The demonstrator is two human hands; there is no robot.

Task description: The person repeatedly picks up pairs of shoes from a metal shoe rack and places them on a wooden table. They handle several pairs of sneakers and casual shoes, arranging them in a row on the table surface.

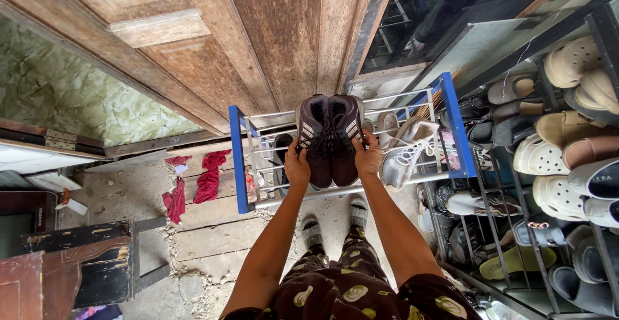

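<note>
The left hand (296, 165) clamps its fingers on the outer side of the left shoe, and the right hand (369, 155) grips the right one the same way, holding the 2 dark maroon sneakers (329, 136) pressed side by side. The pair sits above the top bars of the blue-framed shoe rack (238, 159), toes toward the wooden door (258, 36). Just right lies a grey lace-up shoe (403, 155). Bare bars show left of the pair. A dark rack of sandals (561, 152) crowds the right edge; red cloths (207, 177) lie on the floor.
</note>
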